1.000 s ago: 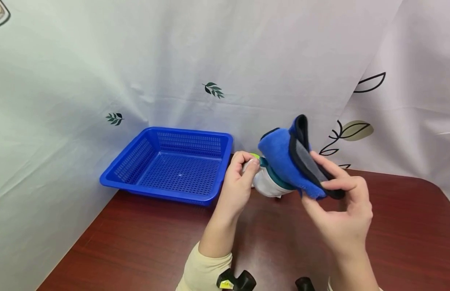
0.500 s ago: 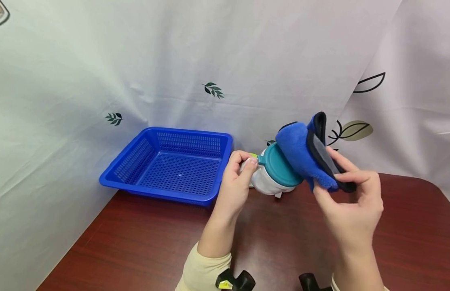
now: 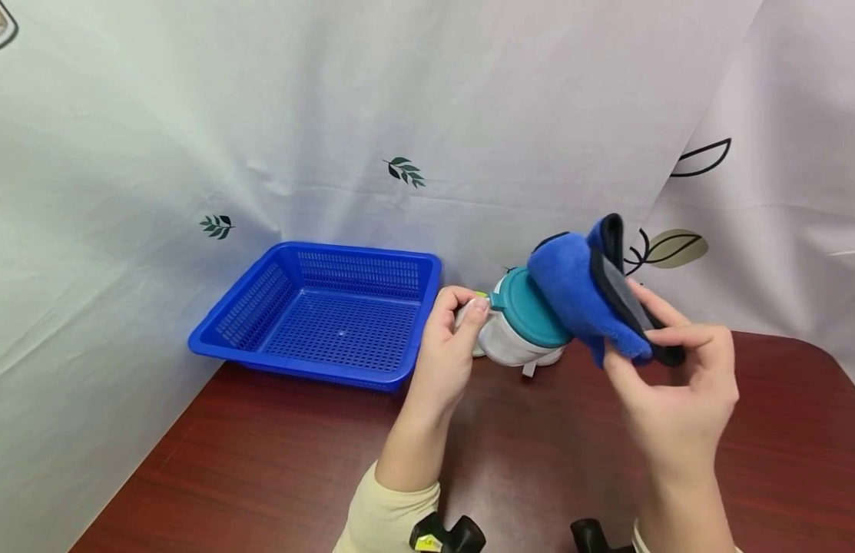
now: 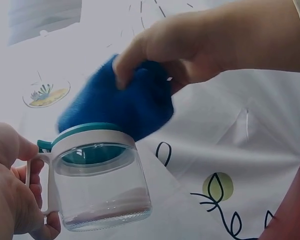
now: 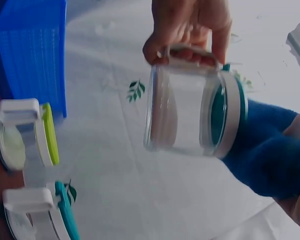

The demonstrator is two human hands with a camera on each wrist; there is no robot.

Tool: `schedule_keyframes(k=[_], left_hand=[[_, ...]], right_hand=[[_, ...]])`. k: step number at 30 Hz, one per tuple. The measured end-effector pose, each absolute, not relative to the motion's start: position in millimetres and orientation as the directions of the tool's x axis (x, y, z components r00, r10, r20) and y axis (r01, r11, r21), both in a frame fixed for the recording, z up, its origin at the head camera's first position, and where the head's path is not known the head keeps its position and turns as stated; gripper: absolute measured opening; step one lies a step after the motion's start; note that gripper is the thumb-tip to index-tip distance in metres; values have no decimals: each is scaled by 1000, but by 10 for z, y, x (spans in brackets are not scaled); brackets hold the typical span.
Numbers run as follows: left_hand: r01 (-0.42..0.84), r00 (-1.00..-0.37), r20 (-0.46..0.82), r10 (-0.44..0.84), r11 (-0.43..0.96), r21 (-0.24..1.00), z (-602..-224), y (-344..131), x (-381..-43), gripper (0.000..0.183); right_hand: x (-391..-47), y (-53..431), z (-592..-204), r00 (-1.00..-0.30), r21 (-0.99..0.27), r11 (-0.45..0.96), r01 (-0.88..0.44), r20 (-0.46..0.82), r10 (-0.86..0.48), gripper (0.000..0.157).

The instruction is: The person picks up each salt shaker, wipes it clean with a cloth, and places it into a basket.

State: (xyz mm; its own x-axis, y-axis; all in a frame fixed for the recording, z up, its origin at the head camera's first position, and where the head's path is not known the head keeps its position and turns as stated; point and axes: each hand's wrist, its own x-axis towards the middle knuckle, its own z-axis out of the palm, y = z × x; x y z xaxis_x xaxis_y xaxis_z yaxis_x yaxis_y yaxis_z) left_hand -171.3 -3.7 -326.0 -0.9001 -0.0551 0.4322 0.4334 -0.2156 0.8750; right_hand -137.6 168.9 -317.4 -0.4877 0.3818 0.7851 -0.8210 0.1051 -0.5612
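With the left hand (image 3: 451, 349), grips a clear glass jar (image 4: 102, 187) by its white loop handle (image 4: 46, 185) — thumb near the top, other fingers curled round the loop. With the right hand (image 3: 679, 392), pinches a folded blue plush cloth (image 3: 582, 288), black-edged and partly grey, between thumb and fingers.

Directly leftward of the right fingers, with the cloth in between: a flat round teal lid (image 3: 534, 307), seated on the jar, with its small tab beside the left thumb. Nearer to the left hand than to the right, then, and reached from the right only by the cloth, which overlaps the lid's right side. Against the lid, or just above it — cannot tell how firmly. Along the jar's base-to-lid axis, near upright with a slight tilt in the left wrist view; in the head view, lid face turned up towards the camera.

Held in the air above a reddish-brown wooden table (image 3: 524, 461), to the right of a blue rectangular plastic basket (image 3: 330, 322). Left forearm slanting up from below in a cream sleeve (image 3: 389, 511); right forearm also rising from below, hand bent inward. Behind, near the basket: a green-lidded glass jar (image 5: 41, 142) and a second teal-lidded glass jar (image 5: 59, 220), both white-handled.
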Motion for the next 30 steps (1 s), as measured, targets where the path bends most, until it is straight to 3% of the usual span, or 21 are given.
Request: schedule_keyframes(k=[3, 10, 12, 15, 19, 22, 30], left_hand=[[436, -899, 433, -65, -232, 869, -3259, -41, -1716, 13], [427, -903, 422, -78, -257, 867, -3269, -52, -1732, 12], [423, -905, 418, -77, -266, 866, -3272, -55, -1736, 12], [423, -905, 420, -71, -265, 867, -3272, -54, -1738, 13], [429, -902, 428, -60, -248, 869, -3267, -46, -1731, 12], [434, -898, 438, -44, -243, 867, -3270, -38, -1727, 11], [445, -889, 457, 22, -195, 874, -3286, -22, -1725, 8]], right_hand=[[-1373, 1714, -3172, -499, -592, 149, -792, 768, 402, 26], [-1361, 1644, -3183, -473, -420, -234, -877, 841, 261, 28], [-1361, 1642, -3189, -474, -413, -259, -873, 843, 255, 29], [-1362, 1669, -3191, -508, -483, -158, -861, 807, 301, 28], [-1346, 1721, -3176, -567, -639, 135, -757, 746, 348, 29], [-1329, 1719, -3170, -577, -661, 258, -705, 745, 333, 32], [-1337, 1604, -3201, -485, -478, -85, -874, 850, 206, 27]])
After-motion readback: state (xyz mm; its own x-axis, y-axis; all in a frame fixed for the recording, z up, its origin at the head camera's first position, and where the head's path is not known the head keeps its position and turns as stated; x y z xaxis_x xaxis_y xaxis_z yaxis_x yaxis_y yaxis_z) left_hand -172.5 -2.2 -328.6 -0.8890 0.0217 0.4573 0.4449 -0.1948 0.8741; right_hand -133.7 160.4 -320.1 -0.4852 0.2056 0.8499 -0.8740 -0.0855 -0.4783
